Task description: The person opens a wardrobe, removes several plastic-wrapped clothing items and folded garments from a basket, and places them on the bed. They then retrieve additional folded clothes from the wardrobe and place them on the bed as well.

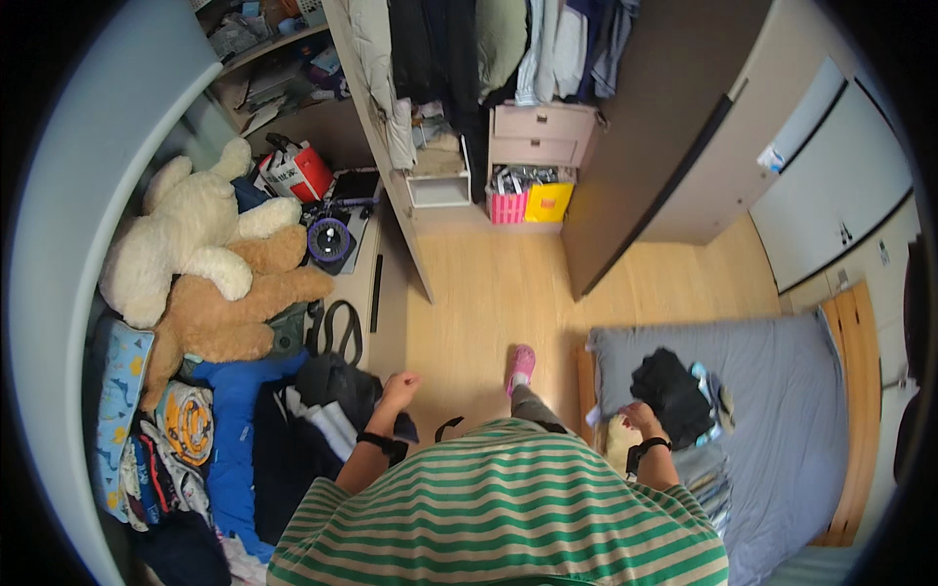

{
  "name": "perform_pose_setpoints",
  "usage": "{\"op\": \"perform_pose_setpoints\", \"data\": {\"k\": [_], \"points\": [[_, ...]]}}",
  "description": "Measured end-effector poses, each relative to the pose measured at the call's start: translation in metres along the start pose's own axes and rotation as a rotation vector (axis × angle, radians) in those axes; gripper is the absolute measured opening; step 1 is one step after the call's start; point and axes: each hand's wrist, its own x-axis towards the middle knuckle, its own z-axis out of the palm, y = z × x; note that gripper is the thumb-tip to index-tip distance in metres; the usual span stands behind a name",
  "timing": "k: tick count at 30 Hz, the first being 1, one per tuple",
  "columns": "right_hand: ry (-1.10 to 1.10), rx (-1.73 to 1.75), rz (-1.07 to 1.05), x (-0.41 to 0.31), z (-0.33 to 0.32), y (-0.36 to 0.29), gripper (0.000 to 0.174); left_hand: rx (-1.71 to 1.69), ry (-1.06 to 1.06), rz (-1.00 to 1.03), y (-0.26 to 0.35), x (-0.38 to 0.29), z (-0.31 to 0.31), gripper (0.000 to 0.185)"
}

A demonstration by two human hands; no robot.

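My left hand (pixel 399 390) is held out over the floor beside the clothes pile, fingers curled in, with nothing showing in it. Nearest to it are a black garment (pixel 338 388) and a white striped cloth (pixel 331 425). At the bed's near edge is my right hand (pixel 643 419), directly above a cream cloth item (pixel 620 439) with a red pattern. Whether the fingers grip that item cannot be made out. Just beyond this hand, a crumpled black garment (pixel 673 395) lies on the grey bedsheet (pixel 777 410). Folded clothes (pixel 700 476) lie closer to me.
An open brown wardrobe door (pixel 652 139) juts over the wooden floor (pixel 491 286). Behind it are hanging clothes (pixel 502 44), drawers (pixel 542 132) and a yellow bag (pixel 548 202). On the left are plush bears (pixel 183 234), a small fan (pixel 329 239) and a blue garment (pixel 234 439).
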Motion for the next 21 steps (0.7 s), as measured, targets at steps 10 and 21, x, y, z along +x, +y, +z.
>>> {"op": "perform_pose_setpoints", "data": {"k": [10, 21], "points": [[0.174, -1.124, -0.9, 0.271, -0.134, -0.31, 0.019, 0.218, -0.055, -0.17, 0.007, 0.16, 0.001, 0.028], [-0.316, -0.102, -0.853, 0.334, -0.089, -0.742, 0.033, 0.166, -0.141, -0.037, 0.063, 0.372, -0.025, 0.028]]}}
